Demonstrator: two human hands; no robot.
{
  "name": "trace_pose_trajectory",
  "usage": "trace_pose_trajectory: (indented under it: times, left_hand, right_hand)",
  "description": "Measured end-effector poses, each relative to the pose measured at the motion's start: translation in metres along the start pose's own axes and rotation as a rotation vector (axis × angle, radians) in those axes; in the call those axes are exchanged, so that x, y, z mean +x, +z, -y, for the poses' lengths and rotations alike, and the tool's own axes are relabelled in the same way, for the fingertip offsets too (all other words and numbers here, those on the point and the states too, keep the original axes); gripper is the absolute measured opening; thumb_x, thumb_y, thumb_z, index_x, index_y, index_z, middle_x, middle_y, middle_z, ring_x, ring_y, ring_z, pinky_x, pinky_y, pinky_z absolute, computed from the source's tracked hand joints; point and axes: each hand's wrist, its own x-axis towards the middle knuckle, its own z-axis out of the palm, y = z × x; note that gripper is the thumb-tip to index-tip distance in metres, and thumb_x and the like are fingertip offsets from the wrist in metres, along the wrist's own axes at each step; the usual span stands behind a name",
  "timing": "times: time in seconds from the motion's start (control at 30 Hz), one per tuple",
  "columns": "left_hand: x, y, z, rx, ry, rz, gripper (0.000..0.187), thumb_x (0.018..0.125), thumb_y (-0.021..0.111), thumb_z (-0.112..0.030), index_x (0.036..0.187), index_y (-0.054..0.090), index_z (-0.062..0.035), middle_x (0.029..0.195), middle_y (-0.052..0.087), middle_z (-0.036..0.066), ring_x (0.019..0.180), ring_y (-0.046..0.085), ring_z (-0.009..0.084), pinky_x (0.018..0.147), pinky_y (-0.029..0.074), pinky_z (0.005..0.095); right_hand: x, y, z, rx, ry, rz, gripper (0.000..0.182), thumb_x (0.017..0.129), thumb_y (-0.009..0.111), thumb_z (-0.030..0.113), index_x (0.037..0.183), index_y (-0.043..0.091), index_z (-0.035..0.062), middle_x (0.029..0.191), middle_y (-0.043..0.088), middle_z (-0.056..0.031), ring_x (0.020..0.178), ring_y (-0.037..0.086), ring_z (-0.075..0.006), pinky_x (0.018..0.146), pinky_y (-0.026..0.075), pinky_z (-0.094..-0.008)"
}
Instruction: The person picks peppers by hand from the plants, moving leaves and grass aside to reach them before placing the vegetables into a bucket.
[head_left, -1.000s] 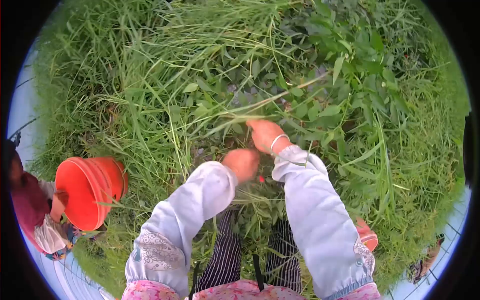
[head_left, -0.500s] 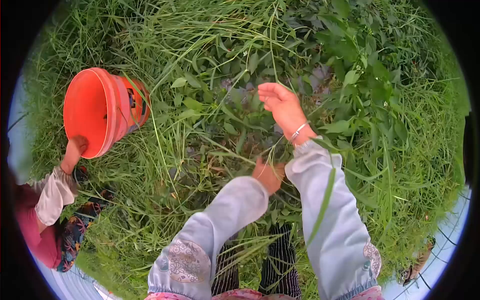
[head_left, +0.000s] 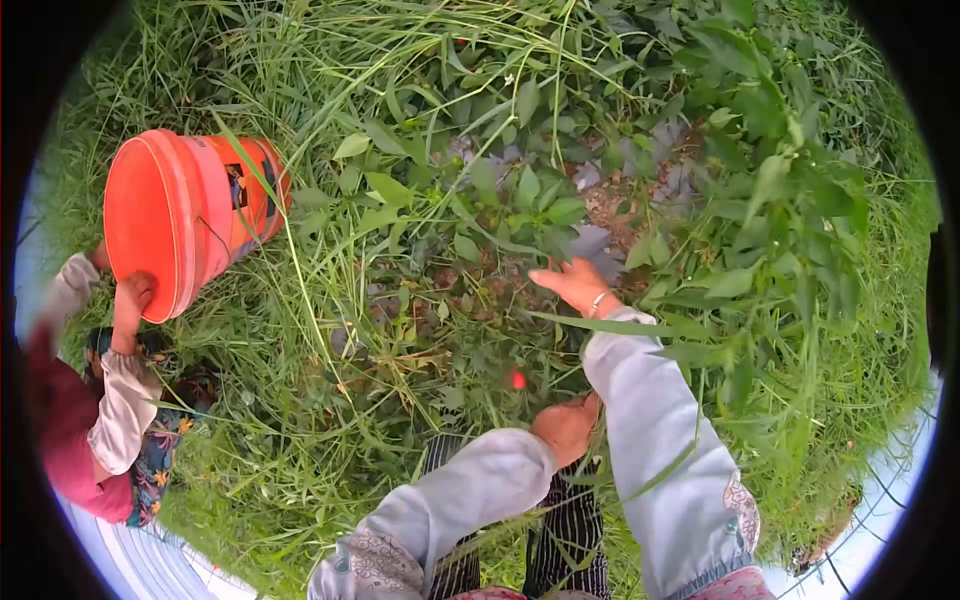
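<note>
My right hand (head_left: 575, 288) reaches over low leafy plants (head_left: 530, 195), its fingers stretched out toward the left and apparently holding nothing. Nearer to my body, my left hand (head_left: 566, 430) is closed, with its fingertips tucked behind my right forearm; whatever it grips is hidden. A small bright red thing (head_left: 518, 379) shows among the leaves just above my left hand, too blurred to name. Long grass blades (head_left: 640, 325) cross in front of my right wrist.
To the left, an orange bucket (head_left: 205, 215) lies tipped with its mouth facing left, another person's hand (head_left: 133, 300) at its rim. That person crouches at the lower left. Taller leafy plants (head_left: 770, 200) stand on the right, and grass grows all around.
My right hand has come down toward me, and my left hand has drawn back closer to my legs. The red thing has come into sight. The bucket has shifted slightly left.
</note>
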Motion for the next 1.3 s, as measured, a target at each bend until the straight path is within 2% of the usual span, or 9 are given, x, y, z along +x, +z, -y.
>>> trace_pose_trajectory:
  times: [0.17, 0.23, 0.47, 0.6, 0.77, 0.9, 1.13, 1.2, 1.3]
  left_hand:
    - [-0.027, 0.01, 0.025, -0.157, -0.06, 0.025, 0.027, 0.075, 0.054, -0.029, 0.091, 0.062, -0.0076, 0.086, 0.063, 0.019, 0.078, 0.06, 0.0354, 0.067, 0.049, 0.0407]
    - [-0.037, 0.08, 0.058, -0.718, -0.083, -0.16, 0.03, 0.076, 0.054, -0.03, 0.096, 0.062, -0.0083, 0.089, 0.063, 0.018, 0.081, 0.06, 0.0358, 0.069, 0.048, 0.0414]
    - [-0.047, 0.025, 0.041, -0.371, 0.012, -0.253, 0.033, 0.08, 0.051, -0.029, 0.103, 0.061, -0.0076, 0.1, 0.063, 0.014, 0.089, 0.058, 0.0363, 0.076, 0.046, 0.0406]
    - [-0.052, 0.02, 0.038, -0.347, 0.116, -0.402, 0.033, 0.081, 0.05, -0.028, 0.104, 0.06, -0.0073, 0.103, 0.062, 0.013, 0.091, 0.057, 0.0361, 0.077, 0.046, 0.0402]
    - [-0.066, -0.004, 0.038, -0.173, 0.177, -0.384, 0.031, 0.082, 0.049, -0.025, 0.105, 0.06, -0.007, 0.11, 0.059, 0.012, 0.097, 0.055, 0.0348, 0.081, 0.045, 0.0406]
    - [-0.086, -0.079, 0.026, 0.092, -0.023, 0.264, 0.029, 0.078, 0.055, -0.02, 0.104, 0.059, -0.006, 0.108, 0.058, 0.013, 0.099, 0.055, 0.0331, 0.083, 0.045, 0.04]
    - [-0.121, -0.145, 0.042, -0.251, -0.083, 0.035, 0.032, 0.071, 0.052, 0.0, 0.101, 0.059, -0.0055, 0.098, 0.061, 0.014, 0.088, 0.06, 0.031, 0.076, 0.05, 0.0363]
    - [-0.117, -0.159, 0.051, -0.315, -0.158, 0.011, 0.032, 0.07, 0.051, 0.003, 0.099, 0.06, -0.0057, 0.097, 0.062, 0.013, 0.086, 0.061, 0.0311, 0.075, 0.05, 0.0371]
    - [-0.121, -0.153, 0.058, -0.016, -0.054, 0.024, 0.031, 0.068, 0.051, 0.005, 0.096, 0.061, -0.0045, 0.097, 0.062, 0.013, 0.086, 0.061, 0.0308, 0.075, 0.051, 0.0367]
  right_hand:
    - [0.068, 0.07, -0.028, 0.216, 0.209, -0.004, 0.072, 0.069, 0.075, 0.039, 0.122, 0.047, -0.0007, 0.122, 0.051, -0.011, 0.113, 0.047, -0.0203, 0.095, 0.035, -0.0342]
    - [0.05, 0.075, 0.017, 0.24, 0.24, 0.136, 0.073, 0.069, 0.074, 0.04, 0.123, 0.047, -0.0008, 0.123, 0.051, -0.0104, 0.112, 0.047, -0.0204, 0.095, 0.035, -0.0342]
    - [0.062, 0.143, 0.009, 0.037, -0.046, 0.449, 0.083, 0.062, 0.076, 0.046, 0.121, 0.048, -0.0036, 0.121, 0.053, -0.0169, 0.115, 0.049, -0.0257, 0.098, 0.035, -0.0321]
    - [0.022, 0.149, 0.023, -0.387, 0.038, 0.65, 0.105, 0.062, 0.073, 0.048, 0.136, 0.023, -0.0072, 0.138, 0.032, -0.0232, 0.128, 0.034, -0.0325, 0.105, 0.029, -0.0315]
    - [-0.029, 0.154, 0.003, -0.54, -0.2, 0.549, 0.055, 0.067, 0.065, 0.044, 0.113, 0.059, 0.0137, 0.101, 0.063, -0.0147, 0.1, 0.057, -0.0306, 0.091, 0.039, -0.0407]
    - [-0.053, 0.157, -0.03, -0.79, -0.465, 0.508, 0.036, 0.072, 0.063, 0.041, 0.095, 0.066, 0.0134, 0.094, 0.064, -0.0124, 0.092, 0.059, -0.0274, 0.084, 0.039, -0.0398]
    - [-0.099, 0.149, -0.071, -0.841, -0.648, 0.476, 0.023, 0.07, 0.059, 0.028, 0.088, 0.067, 0.016, 0.087, 0.063, -0.0025, 0.094, 0.055, -0.0197, 0.084, 0.034, -0.0373]
    - [-0.107, 0.14, -0.034, -1.071, -0.523, 0.656, 0.024, 0.072, 0.059, 0.023, 0.094, 0.065, 0.0184, 0.091, 0.061, 0.0007, 0.094, 0.053, -0.0168, 0.085, 0.032, -0.0353]
    - [-0.109, 0.143, -0.047, -1.085, -0.591, 0.606, 0.025, 0.074, 0.057, 0.02, 0.098, 0.063, 0.0203, 0.091, 0.06, 0.0024, 0.094, 0.052, -0.0154, 0.085, 0.032, -0.0342]
